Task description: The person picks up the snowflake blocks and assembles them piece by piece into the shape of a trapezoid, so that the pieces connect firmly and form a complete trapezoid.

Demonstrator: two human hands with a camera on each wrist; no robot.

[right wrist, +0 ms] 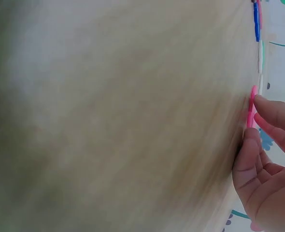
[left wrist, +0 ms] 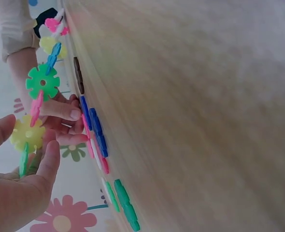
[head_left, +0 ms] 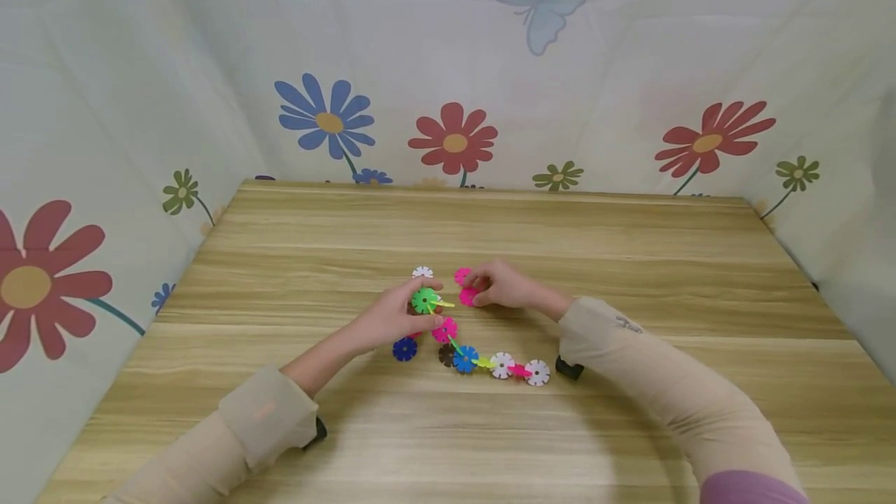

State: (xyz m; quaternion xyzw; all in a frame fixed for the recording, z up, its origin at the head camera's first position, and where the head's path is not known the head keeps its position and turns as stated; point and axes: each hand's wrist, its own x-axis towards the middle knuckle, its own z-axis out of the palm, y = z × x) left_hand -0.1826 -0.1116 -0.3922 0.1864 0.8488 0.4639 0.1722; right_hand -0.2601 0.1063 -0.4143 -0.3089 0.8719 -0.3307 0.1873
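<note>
My left hand (head_left: 395, 319) holds one end of a chain of notched plastic discs, gripping around a yellow disc (left wrist: 29, 135) and a green disc (head_left: 424, 301). From there the chain runs rightward through a pink disc (head_left: 445, 330), a blue disc (head_left: 465, 359) and a white disc (head_left: 502, 365) to a last white disc (head_left: 537, 372). To the right of the left hand, my right hand (head_left: 507, 286) pinches a loose pink disc (right wrist: 252, 106) by its edge at the tabletop. Another pink disc (head_left: 462, 276) lies just beyond it, partly behind the fingers.
On the wooden table (head_left: 595, 247), loose discs lie flat around the hands: a dark blue disc (head_left: 404, 348), a brown disc (head_left: 446, 355) and a white disc (head_left: 422, 274). Green discs (left wrist: 127, 205) show in the left wrist view. A flower-printed curtain (head_left: 392, 45) hangs behind.
</note>
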